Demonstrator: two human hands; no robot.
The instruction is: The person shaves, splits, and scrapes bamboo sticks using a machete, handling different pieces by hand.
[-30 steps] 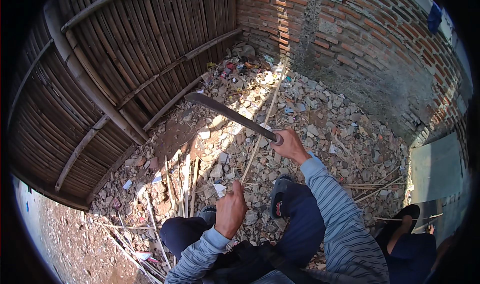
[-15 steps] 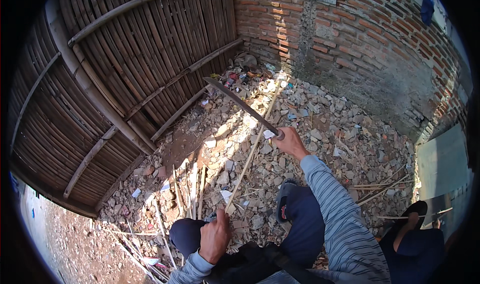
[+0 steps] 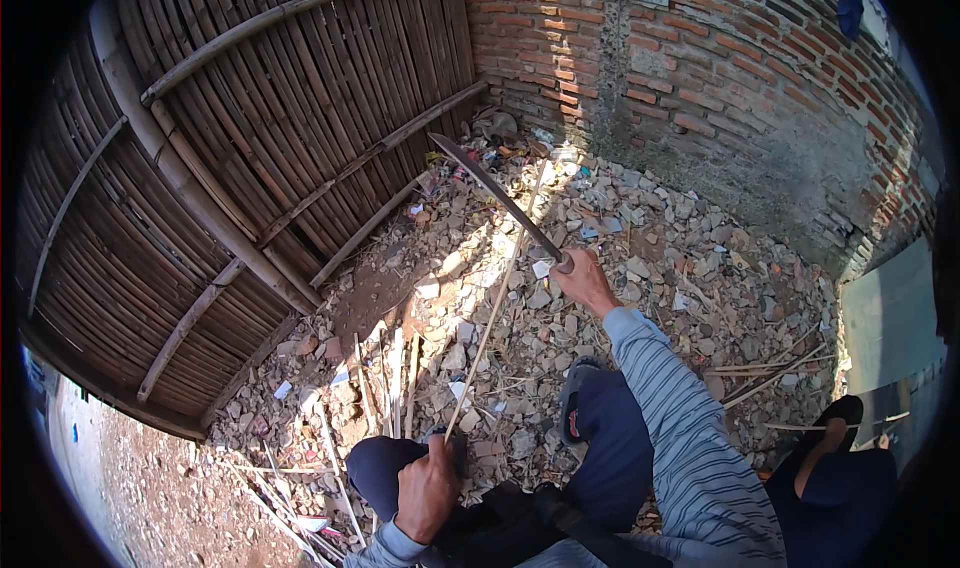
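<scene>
My right hand (image 3: 588,281) is closed round the handle of a machete (image 3: 505,200), whose long dark blade slants up and to the left over the rubble. Near my left knee, my left hand (image 3: 428,490) grips the lower end of a long, thin bamboo strip (image 3: 492,320). The strip runs away from me toward the brick wall, and the blade crosses over its far part. Whether blade and strip touch, I cannot tell.
Broken stone and brick rubble (image 3: 560,333) covers the ground. A bamboo slat wall (image 3: 300,98) stands left, a brick wall (image 3: 700,98) behind. Split bamboo pieces (image 3: 398,383) lie near my left knee. Another person's leg and foot (image 3: 825,448) show at the lower right.
The machete's blade has swung slightly up and to the right, steeper than before. My left hand still holds the bamboo strip, and the whole view has shifted a little.
</scene>
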